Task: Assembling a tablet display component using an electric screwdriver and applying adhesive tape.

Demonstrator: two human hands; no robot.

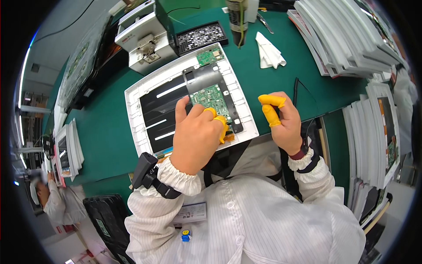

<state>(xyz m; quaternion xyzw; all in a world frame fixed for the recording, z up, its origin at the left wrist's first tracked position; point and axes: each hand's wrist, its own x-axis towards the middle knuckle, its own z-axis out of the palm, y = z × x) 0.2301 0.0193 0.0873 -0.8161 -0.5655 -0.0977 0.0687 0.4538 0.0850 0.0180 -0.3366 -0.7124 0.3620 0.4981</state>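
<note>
My left hand (195,136) lies palm down over a white-framed display panel (134,103), at the near edge of its green circuit board (210,97). Yellow finger cots cover its thumb and nearby fingers, which are bent together beside an orange flex cable (229,138); what they grip, if anything, is hidden. Its little finger sticks out toward the board's left edge. Right of the panel, my right hand (285,123) is raised, with thumb and forefinger in yellow cots pinched together. Anything between those tips is too small to make out. A smaller green board (209,56) sits at the panel's far corner.
Behind the panel stand a grey-white bench machine (147,37) and a black tray of small parts (201,37). A white cloth (269,52) and tweezers (265,23) lie farther right. White panels are stacked (336,37) at the right. Another person (61,200) sits far left.
</note>
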